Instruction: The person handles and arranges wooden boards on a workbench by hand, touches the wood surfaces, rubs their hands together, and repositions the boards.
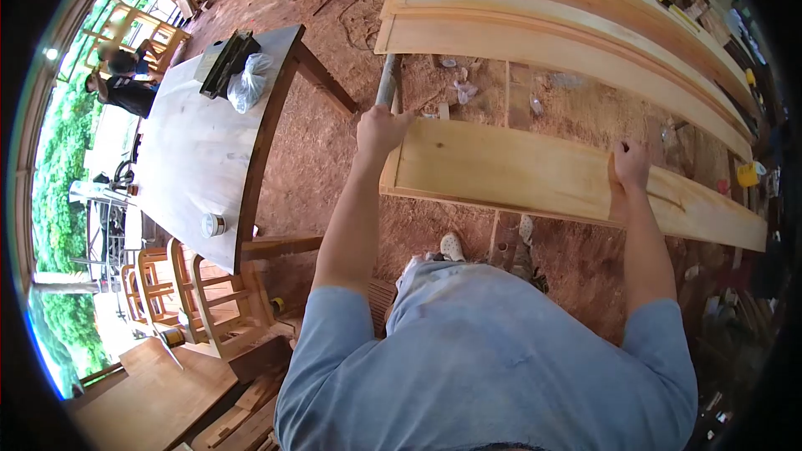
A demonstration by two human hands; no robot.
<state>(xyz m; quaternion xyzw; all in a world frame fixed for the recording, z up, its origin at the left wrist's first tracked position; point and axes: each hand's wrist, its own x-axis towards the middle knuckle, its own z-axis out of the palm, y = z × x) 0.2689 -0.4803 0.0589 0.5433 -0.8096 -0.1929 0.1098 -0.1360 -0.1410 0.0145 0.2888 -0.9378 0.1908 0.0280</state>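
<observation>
1. the near board [501,169] lay crosswise in front of the person, its long side facing the body, probably so that both arms could reach it without stretching.
2. the right hand [632,165] was bunched at the far edge of that board, right of its middle, fingers folded in and seeming to have hold of the edge; a hold there likely kept the long piece from twisting.
3. the left hand [384,129] was at the board's left end, beside the lower end of a grey bar [388,83]. its fingers were mostly hidden, so i could not tell how far they were closed, or whether they had hold of the bar, the board or both.
4. the hands were set well apart, which presumably spread control along the length.
5. beyond a gap, the other boards [535,38] lay roughly in line with the near one, close together, perhaps to keep like pieces within reach.
6. to the left, a table [180,159] bore a dark box [229,65], a plastic bag [247,88] against it and a small tub [214,224] near the edge, likely parked there off the dusty ground [313,159].
7. wooden chairs [205,305] stood just beside the table; another person [132,93] was beyond it.
</observation>
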